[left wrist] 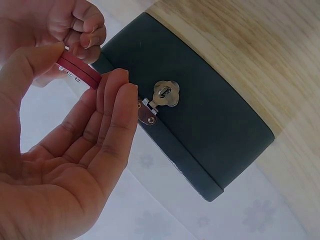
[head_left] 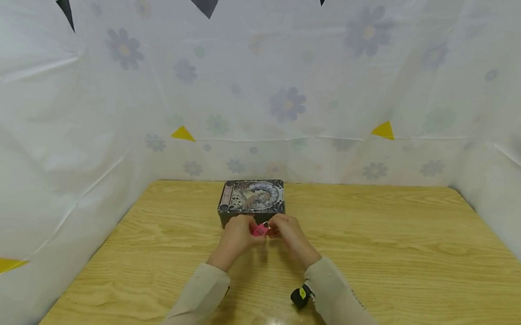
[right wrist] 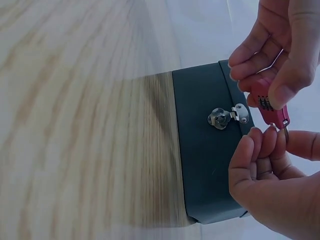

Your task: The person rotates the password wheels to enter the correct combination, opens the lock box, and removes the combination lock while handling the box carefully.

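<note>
A pink combination padlock with number dials is held between the two hands, in front of a box. My left hand pinches the padlock's body between thumb and fingers. With thumb and fingertips, my right hand pinches the metal shackle at the padlock's end. The box has a dark green front and a patterned lid. On that front, a metal clasp with a turning knob sits beside a small hinged plate. The padlock is apart from the clasp.
The box stands near the far edge of a wood-grain table. A flowered white sheet hangs behind and at both sides. A small black device is at the right sleeve's cuff.
</note>
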